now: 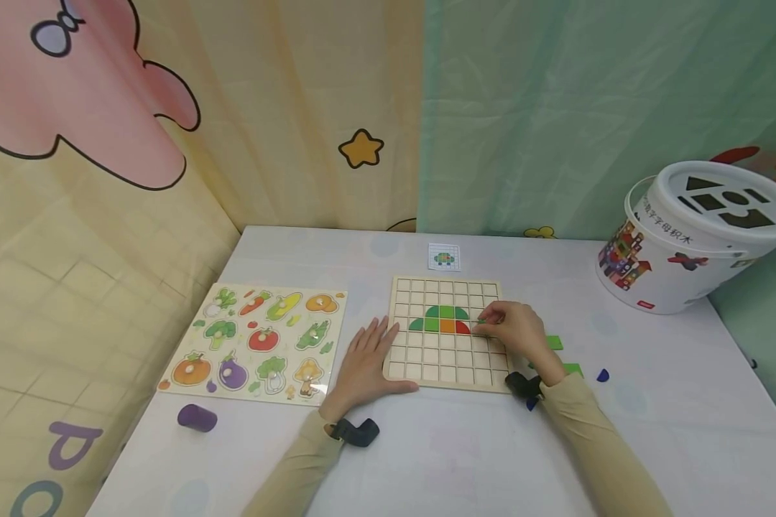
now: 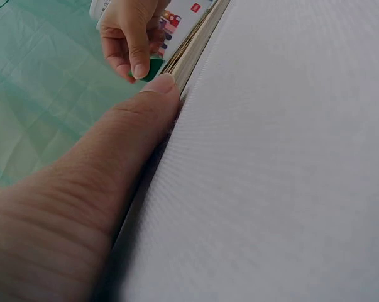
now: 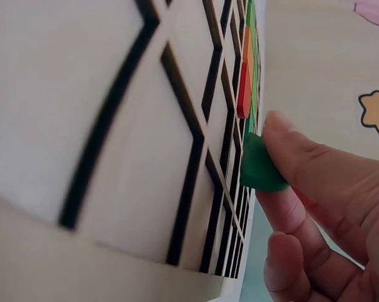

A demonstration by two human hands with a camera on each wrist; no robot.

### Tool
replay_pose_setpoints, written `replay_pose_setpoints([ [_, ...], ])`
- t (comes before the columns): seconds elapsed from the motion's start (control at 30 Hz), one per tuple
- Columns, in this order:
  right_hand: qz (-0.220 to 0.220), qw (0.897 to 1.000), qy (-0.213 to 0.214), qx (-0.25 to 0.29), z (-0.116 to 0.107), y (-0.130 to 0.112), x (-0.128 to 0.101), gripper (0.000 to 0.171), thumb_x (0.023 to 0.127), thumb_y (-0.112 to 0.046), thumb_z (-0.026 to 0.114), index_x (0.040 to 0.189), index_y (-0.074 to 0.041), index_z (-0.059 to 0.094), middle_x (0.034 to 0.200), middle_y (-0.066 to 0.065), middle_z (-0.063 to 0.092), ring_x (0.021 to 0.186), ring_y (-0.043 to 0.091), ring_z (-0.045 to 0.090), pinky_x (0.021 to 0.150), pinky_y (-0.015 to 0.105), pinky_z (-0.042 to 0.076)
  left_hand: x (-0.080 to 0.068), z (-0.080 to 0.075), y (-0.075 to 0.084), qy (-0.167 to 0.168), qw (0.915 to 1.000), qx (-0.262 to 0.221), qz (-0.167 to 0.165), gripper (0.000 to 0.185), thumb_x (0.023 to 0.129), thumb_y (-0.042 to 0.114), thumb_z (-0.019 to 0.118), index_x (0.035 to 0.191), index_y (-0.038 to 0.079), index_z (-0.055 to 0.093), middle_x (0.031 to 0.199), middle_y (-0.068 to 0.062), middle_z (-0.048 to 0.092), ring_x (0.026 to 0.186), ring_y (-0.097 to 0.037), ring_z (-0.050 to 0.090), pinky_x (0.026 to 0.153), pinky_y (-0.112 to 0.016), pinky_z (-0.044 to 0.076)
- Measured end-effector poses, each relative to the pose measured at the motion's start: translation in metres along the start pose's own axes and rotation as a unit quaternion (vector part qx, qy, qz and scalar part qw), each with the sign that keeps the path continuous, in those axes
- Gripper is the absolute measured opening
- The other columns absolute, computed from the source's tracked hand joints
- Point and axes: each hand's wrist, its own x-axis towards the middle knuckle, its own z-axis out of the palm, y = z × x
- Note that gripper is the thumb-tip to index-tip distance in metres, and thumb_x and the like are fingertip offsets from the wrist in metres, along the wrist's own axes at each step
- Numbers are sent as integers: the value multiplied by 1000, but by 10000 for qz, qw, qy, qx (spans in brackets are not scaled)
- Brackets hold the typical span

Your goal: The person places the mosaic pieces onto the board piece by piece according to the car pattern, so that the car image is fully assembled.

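Note:
A wooden grid board (image 1: 430, 357) lies on the white table, with several green tiles (image 1: 447, 312), an orange tile (image 1: 447, 326) and a red rounded tile (image 1: 462, 327) set in its cells. Over the board's right side, my right hand (image 1: 520, 332) pinches a dark green tile with a curved edge (image 3: 263, 165) between thumb and finger, close to the grid. My left hand (image 1: 364, 365) rests at the board's left edge, fingers spread and straight. Its thumb (image 2: 123, 135) lies along the board's near edge in the left wrist view.
Behind the board lies a small pattern card (image 1: 444, 257). On the left are a vegetable puzzle board (image 1: 239, 362) and a purple cylinder (image 1: 197, 418). Loose green tiles (image 1: 554, 342) and a blue piece (image 1: 603, 375) lie right. A white bucket (image 1: 679, 248) stands at the back right.

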Motion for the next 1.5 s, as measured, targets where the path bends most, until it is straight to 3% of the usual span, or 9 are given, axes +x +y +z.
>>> replay_pose_setpoints([
  [0.5, 41, 9973, -466, -573, -2, -6, 11, 28, 71, -32, 84, 72, -15, 62, 65, -4, 59, 60, 16, 51, 52, 31, 39, 0, 1, -1, 87, 9999, -34, 71, 113, 67, 79, 60, 151, 11, 25, 157, -8, 15, 143, -24, 7, 115, -38, 4],
  [0.67, 244, 9962, -686, -487, -3, -7, 11, 21, 75, -30, 81, 79, -14, 69, 72, -4, 64, 66, 16, 55, 56, 31, 41, 0, 1, 0, 23, 10000, 0, 40, 113, 68, 78, 60, 151, 12, 24, 158, -7, 13, 143, -23, 6, 115, -38, 3],
  [0.83, 181, 9961, -751, -432, -4, -7, 10, 15, 80, -25, 78, 85, -12, 73, 79, -3, 66, 70, 16, 57, 58, 32, 44, 0, -1, 1, -59, 10000, 29, -30, 113, 67, 78, 61, 152, 13, 23, 158, -6, 12, 144, -21, 4, 115, -36, 1],
  [1.13, 175, 9957, -855, -310, -6, -5, 9, 10, 83, -19, 75, 80, -10, 71, 75, -2, 65, 67, 17, 53, 57, 31, 41, 0, 0, 0, -47, 10000, 22, -13, 114, 67, 79, 60, 152, 13, 23, 158, -6, 11, 144, -21, 4, 115, -37, 2],
  [1.37, -27, 9950, -971, -218, -7, 1, 7, 8, 86, -16, 71, 88, -8, 74, 77, -2, 64, 66, 16, 51, 56, 29, 41, 0, 1, -1, 0, 10000, 57, 15, 114, 67, 80, 59, 152, 13, 23, 158, -6, 12, 144, -22, 5, 115, -37, 2],
  [1.5, -276, 9921, -1218, -84, -12, 5, 3, 16, 87, -15, 70, 98, -5, 73, 77, -2, 62, 67, 17, 50, 57, 29, 41, 0, 1, -1, 99, 9999, 26, 75, 114, 67, 79, 60, 151, 12, 25, 157, -7, 15, 143, -23, 7, 115, -38, 4],
])
